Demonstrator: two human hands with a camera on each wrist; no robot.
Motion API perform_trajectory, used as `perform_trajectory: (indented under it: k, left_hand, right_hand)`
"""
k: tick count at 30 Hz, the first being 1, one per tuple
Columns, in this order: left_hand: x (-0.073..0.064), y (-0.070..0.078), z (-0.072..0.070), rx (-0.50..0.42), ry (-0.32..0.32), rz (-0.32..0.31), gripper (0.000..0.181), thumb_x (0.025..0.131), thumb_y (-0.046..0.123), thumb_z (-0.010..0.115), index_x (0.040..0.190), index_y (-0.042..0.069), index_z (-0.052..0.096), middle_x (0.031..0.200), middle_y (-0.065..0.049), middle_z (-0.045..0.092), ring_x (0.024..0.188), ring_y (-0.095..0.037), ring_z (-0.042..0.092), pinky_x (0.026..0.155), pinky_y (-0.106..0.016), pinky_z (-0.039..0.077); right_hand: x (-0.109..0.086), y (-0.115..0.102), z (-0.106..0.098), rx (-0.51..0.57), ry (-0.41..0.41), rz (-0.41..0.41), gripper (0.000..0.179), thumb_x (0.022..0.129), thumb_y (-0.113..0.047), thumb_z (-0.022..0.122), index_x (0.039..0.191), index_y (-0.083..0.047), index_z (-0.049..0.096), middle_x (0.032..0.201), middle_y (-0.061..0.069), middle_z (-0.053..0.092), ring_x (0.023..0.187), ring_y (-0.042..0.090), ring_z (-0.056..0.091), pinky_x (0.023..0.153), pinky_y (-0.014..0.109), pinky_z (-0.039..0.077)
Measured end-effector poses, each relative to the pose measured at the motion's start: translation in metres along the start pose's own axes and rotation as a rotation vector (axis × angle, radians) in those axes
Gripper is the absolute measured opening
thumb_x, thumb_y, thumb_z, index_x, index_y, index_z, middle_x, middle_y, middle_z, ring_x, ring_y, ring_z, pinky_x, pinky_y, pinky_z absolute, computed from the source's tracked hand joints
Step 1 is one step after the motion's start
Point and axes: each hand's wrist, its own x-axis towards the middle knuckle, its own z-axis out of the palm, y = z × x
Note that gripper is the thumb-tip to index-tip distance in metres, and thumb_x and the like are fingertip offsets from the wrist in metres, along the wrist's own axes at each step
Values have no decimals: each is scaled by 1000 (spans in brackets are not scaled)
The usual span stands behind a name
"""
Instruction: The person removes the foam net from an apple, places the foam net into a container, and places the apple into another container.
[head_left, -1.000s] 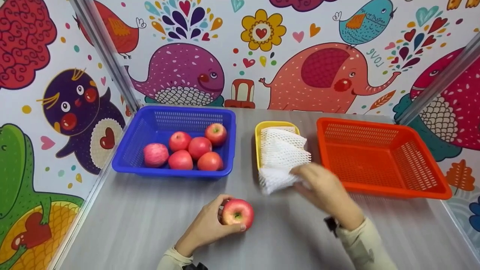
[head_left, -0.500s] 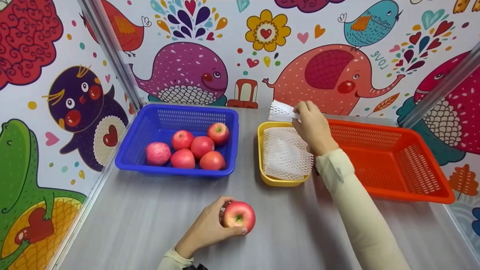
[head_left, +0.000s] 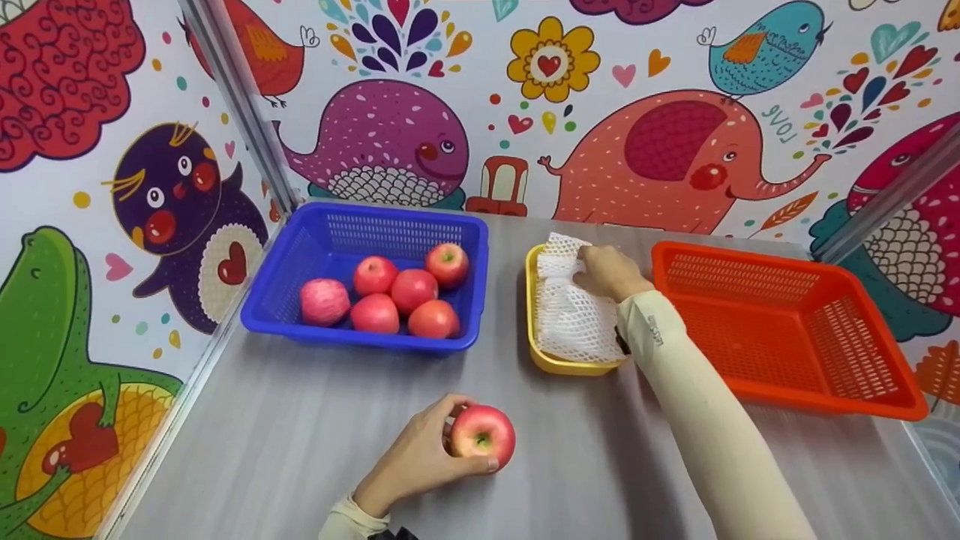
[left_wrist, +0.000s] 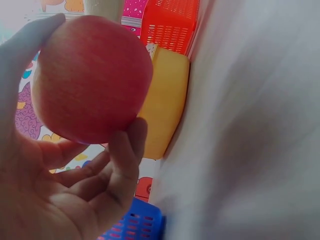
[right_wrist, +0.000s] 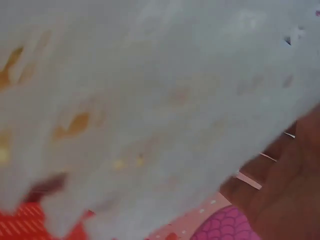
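Note:
My left hand (head_left: 424, 454) grips a red apple (head_left: 484, 437) low over the grey table, thumb in front and fingers round its far side. In the left wrist view the apple (left_wrist: 92, 80) sits between thumb and fingers. The right hand (head_left: 611, 271) pinches a white foam fruit net (head_left: 559, 251) over the back of the small yellow basket (head_left: 562, 366). More white foam nets (head_left: 577, 322) lie flat in that basket. Close to the right wrist camera, foam net (right_wrist: 150, 100) fills most of the view, and part of the hand (right_wrist: 280, 185) shows at the right.
At the left stands a blue basket (head_left: 360, 339) holding several red apples (head_left: 375, 313). An orange-red basket (head_left: 787, 322) stands on the right, partly behind the right sleeve. Printed wall panels (head_left: 495, 97) enclose the back and sides of the table (head_left: 285, 435).
The right hand has swung a foam net from the yellow basket's front to its back, lifted it, then lowered it there. The left hand keeps holding the apple in place.

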Motion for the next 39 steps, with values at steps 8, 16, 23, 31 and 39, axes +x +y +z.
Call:
perform_trajectory:
  k: [8,16,23,31,39]
  left_hand:
    - [4,2,1,7,6,21,74,69,63,83,125,22,57,104,11,64,85,-10,63,74,-29,51]
    - [4,3,2,21,1,28,74,70,63,83,125,22,57,105,11,63,84,-8,62,74,-29,51]
    - [3,3,1,21,0,30,74,70,63,83,125,22,57,106,11,63,86,-11,62,75,-29,51]
    - [3,2,1,-4,-11,35,72,70,60,84,125,22,58,106,11,64,86,-14,63,75,-29,51]
    - [4,3,1,7,-6,20,74,70,62,83,126,22,57,108,11,63,87,-10,62,76,-30,51]
  right_hand:
    - [-24,-7,-35,-76,152,-117,38,88,-18,69,119,4,62,114,23,65,100,44,62,90,58,49]
    - [-58,-15,-47,-147,275,-205,36,86,-17,71,116,1,64,113,21,66,104,43,61,91,60,46]
    - [-109,-18,-36,-100,368,-270,33,86,-18,73,114,-1,66,102,17,68,91,38,63,81,55,49]
    - [-178,-21,-13,-73,464,-283,34,82,-17,79,110,0,68,97,15,68,89,36,63,83,55,49]
    - [-231,-38,14,-63,568,-377,37,79,-24,82,109,-6,69,99,6,69,91,29,65,84,50,49]
